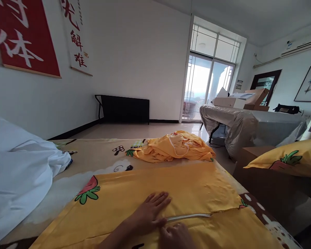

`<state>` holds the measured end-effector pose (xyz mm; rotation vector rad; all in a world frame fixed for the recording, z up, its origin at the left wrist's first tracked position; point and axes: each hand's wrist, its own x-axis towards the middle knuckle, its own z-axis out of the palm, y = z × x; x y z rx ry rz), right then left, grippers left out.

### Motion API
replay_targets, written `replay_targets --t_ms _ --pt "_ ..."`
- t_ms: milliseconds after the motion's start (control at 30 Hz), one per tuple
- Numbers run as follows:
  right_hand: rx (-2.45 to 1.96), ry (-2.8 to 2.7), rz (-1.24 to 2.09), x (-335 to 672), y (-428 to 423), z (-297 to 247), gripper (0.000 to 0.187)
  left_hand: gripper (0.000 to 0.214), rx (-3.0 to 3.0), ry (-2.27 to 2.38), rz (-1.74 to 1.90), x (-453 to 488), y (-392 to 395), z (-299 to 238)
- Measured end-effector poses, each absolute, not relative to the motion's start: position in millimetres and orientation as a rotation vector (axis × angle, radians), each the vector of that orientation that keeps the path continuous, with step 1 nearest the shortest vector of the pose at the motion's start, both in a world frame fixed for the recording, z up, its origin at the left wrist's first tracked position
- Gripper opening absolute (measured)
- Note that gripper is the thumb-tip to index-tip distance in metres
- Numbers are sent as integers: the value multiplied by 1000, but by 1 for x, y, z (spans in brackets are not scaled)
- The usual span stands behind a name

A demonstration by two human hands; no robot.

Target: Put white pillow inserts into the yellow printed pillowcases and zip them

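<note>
A yellow fabric cover [186, 186] with a strawberry print lies spread flat on the bed in front of me. My left hand [149, 209] rests flat on it, fingers stretched out and together, pressing the cloth down. My right hand [176, 236] sits just beside it at the bottom edge, fingers curled at the near end of a white zipper strip [189, 217] that runs right along the cover's opening. Whether those fingers pinch the zipper pull is hidden.
A crumpled yellow cloth heap [175, 147] lies farther up the bed. White bedding [18, 173] piles at the left. A strawberry-print pillow [290, 159] sits on a brown box at the right. A plastic-covered table [235, 121] with cartons stands beyond.
</note>
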<state>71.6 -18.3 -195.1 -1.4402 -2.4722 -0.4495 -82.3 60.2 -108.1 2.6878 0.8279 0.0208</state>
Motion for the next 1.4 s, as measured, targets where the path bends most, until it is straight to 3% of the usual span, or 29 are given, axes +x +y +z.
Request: replay_targets --t_ms 133,300,667,967,1167,1267,1400 --pt "-1465 -2536 -360 71 -30 -175 27 74 2691 804 -37 -83 63 -108" --pt "-1381 -2667 -227 73 -46 -142 8 85 2657 927 -110 -80 80 -107" --pt "-1254 -2813 -19 77 -61 -117 20 97 2553 1163 -140 -78 121 -110" --pt "-999 -2967 -66 78 -58 -133 23 100 2524 1254 -58 -77 137 -119" --pt "-943 -2732 5 79 -44 -156 28 90 2500 1287 -115 -101 142 -105" --pt "-1006 -2469 -41 85 -41 -148 33 79 2456 1526 -99 -140 144 -92" --pt "-1072 -2219 -114 93 -42 -134 40 73 2311 2189 57 -208 129 -72"
